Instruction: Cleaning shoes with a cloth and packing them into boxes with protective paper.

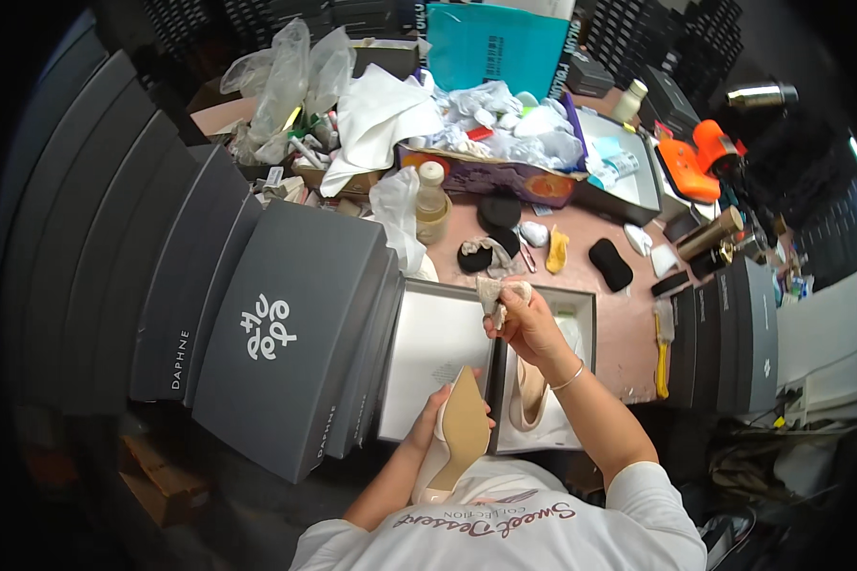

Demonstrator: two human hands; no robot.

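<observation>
The person wears a white short-sleeved shirt (533,533) with a line of dark red script lettering and smaller grey print across the chest. The sleeves end well back from the fingers, above the elbows, leaving both forearms bare. A thin silver bangle (569,378) circles the right wrist, just behind the right hand (528,319). The left hand (428,419) has no ring or band visible.

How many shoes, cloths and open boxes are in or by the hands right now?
Shoes: 2, one sole-up in the left hand at, one in the box at
Cloths: 1, in the right hand
Open boxes: 1
Total: 4
</observation>
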